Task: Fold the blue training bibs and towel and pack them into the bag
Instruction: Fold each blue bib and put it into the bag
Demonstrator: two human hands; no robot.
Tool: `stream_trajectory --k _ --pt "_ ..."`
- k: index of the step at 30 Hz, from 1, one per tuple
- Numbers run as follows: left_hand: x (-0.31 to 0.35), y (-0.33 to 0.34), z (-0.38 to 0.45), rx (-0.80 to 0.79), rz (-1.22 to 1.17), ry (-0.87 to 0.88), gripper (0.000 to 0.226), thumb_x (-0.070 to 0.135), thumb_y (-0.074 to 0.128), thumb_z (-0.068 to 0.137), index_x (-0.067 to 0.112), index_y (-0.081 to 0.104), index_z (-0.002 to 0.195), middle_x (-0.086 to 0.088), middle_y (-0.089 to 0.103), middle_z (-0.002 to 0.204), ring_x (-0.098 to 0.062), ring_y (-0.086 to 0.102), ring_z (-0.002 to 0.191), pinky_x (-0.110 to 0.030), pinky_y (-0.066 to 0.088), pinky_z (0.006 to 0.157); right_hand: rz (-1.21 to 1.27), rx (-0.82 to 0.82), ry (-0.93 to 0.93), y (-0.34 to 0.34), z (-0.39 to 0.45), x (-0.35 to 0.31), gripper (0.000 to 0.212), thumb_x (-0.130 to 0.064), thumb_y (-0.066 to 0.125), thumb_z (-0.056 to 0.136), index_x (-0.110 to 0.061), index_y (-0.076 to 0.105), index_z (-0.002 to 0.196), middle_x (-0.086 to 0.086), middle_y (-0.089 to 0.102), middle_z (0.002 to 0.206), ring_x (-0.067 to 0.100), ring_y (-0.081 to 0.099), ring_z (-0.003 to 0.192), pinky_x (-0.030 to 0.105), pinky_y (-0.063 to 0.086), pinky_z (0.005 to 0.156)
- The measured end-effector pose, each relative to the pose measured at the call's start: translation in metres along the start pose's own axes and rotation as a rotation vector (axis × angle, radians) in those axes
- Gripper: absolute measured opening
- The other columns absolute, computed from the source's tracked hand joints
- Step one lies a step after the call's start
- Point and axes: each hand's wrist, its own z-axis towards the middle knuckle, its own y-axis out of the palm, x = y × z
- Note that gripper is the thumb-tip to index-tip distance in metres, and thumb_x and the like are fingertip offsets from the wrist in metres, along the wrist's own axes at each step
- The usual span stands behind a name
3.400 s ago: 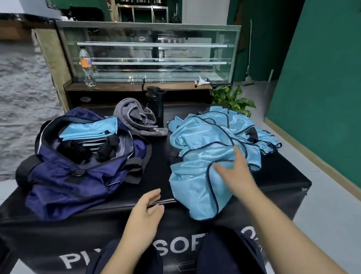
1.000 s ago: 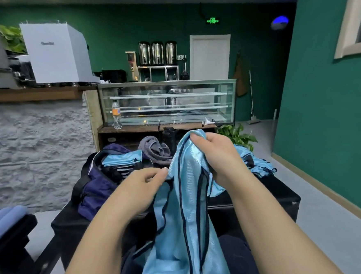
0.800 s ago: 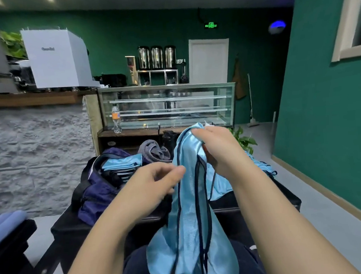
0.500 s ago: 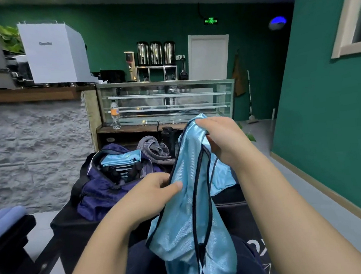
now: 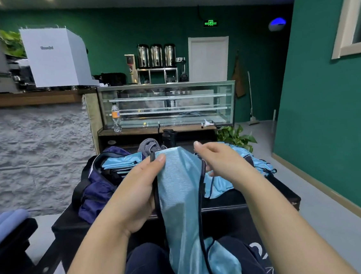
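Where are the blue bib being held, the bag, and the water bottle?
bib (image 5: 179, 190): head view, on the shiny front panel between the hands.
bag (image 5: 96, 192): head view, on its dark blue side.
water bottle (image 5: 115, 116): head view, on its orange label.

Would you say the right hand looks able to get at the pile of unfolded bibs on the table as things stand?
Probably yes: the right hand hovers just before the pile of bibs, nothing between them, though its lower fingers may hold the lifted bib's edge.

bag (image 5: 93, 190) left (on table (image 5: 282, 196)), bibs (image 5: 251, 159) right
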Motion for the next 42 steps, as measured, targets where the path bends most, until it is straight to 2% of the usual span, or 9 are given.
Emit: stream_trajectory --k 3,7,13,20,24,30,34,37,42 --pt "-0.001 0.003 0.0 0.05 -0.014 0.007 0.029 0.022 0.04 0.1 0.008 0.064 0.108 -0.01 0.073 0.102 -0.018 0.069 0.089 -0.027 0.056 0.076 0.168 -0.16 0.021 0.001 -0.02 -0.004 0.03 -0.053 0.042 0.095 -0.032 0.06 0.106 -0.008 0.065 0.063 0.008 0.062 0.061 0.026 0.053 0.071" --pt "-0.002 0.006 -0.001 0.056 -0.01 -0.002 0.031 0.023 0.037 0.102 0.01 0.064 0.11 -0.011 0.073 0.102 -0.022 0.071 0.091 -0.032 0.058 0.078 0.303 -0.273 -0.109 0.005 -0.033 0.003 0.036 -0.013 0.056 0.095 -0.033 0.053 0.125 -0.009 0.068 0.083 0.003 0.063 0.075 0.021 0.051 0.07" --pt "-0.001 -0.005 -0.001 0.035 0.138 0.064 0.027 0.015 0.043 0.099 0.003 0.065 0.107 -0.013 0.073 0.099 -0.022 0.07 0.089 -0.025 0.057 0.071 0.374 -0.15 -0.186 0.007 -0.035 0.005 0.023 -0.003 0.055 0.094 -0.022 0.067 0.095 -0.008 0.07 0.083 0.004 0.062 0.077 0.016 0.049 0.065" --pt "-0.001 -0.01 0.003 0.179 0.34 0.362 0.028 0.002 0.057 0.091 0.025 0.052 0.106 -0.011 0.071 0.087 -0.011 0.066 0.074 -0.024 0.053 0.068 0.192 -0.014 -0.243 0.008 -0.032 0.006 0.028 -0.011 0.069 0.085 -0.034 0.066 0.1 0.001 0.07 0.096 0.025 0.061 0.086 0.03 0.051 0.087" --pt "0.001 -0.019 0.003 0.192 0.696 0.409 0.023 0.026 0.071 0.077 0.038 0.068 0.096 -0.003 0.071 0.096 -0.019 0.065 0.09 -0.038 0.051 0.089 0.026 0.065 -0.274 0.005 -0.035 0.002 0.034 -0.016 0.072 0.083 -0.027 0.067 0.115 -0.013 0.06 0.078 -0.003 0.051 0.066 0.009 0.042 0.067" --pt "0.003 -0.028 0.006 0.265 1.175 0.67 0.013 0.011 0.066 0.087 0.024 0.068 0.084 0.012 0.054 0.084 0.009 0.051 0.084 -0.003 0.033 0.077 -0.395 0.106 -0.381 0.003 -0.039 -0.003 0.006 -0.028 0.069 0.086 -0.026 0.068 0.092 -0.011 0.047 0.074 0.002 0.043 0.065 0.016 0.033 0.061" --pt "-0.004 -0.031 0.01 0.305 1.001 0.623 0.024 0.032 0.054 0.095 0.025 0.053 0.072 0.006 0.05 0.083 0.001 0.049 0.079 -0.015 0.038 0.081 -0.389 0.098 -0.37 0.005 -0.037 -0.001 0.012 -0.031 0.058 0.093 -0.027 0.055 0.083 -0.008 0.054 0.089 0.006 0.049 0.08 0.021 0.04 0.074" --pt "-0.013 -0.017 0.01 0.282 0.604 0.434 0.06 0.059 0.043 0.086 0.0 0.053 0.081 -0.001 0.052 0.077 -0.011 0.048 0.072 -0.039 0.041 0.074 -0.054 0.005 -0.281 0.013 -0.037 0.0 0.018 -0.025 0.053 0.097 -0.025 0.056 0.079 -0.013 0.057 0.07 0.005 0.048 0.063 0.029 0.045 0.07" --pt "-0.014 -0.003 0.007 0.189 0.576 0.364 0.07 0.063 0.061 0.078 -0.005 0.051 0.085 -0.005 0.052 0.072 -0.012 0.048 0.064 -0.034 0.04 0.065 0.252 -0.025 -0.205 0.021 -0.034 0.009 0.017 -0.024 0.052 0.098 -0.023 0.058 0.081 -0.001 0.058 0.075 0.014 0.049 0.071 0.032 0.041 0.067"
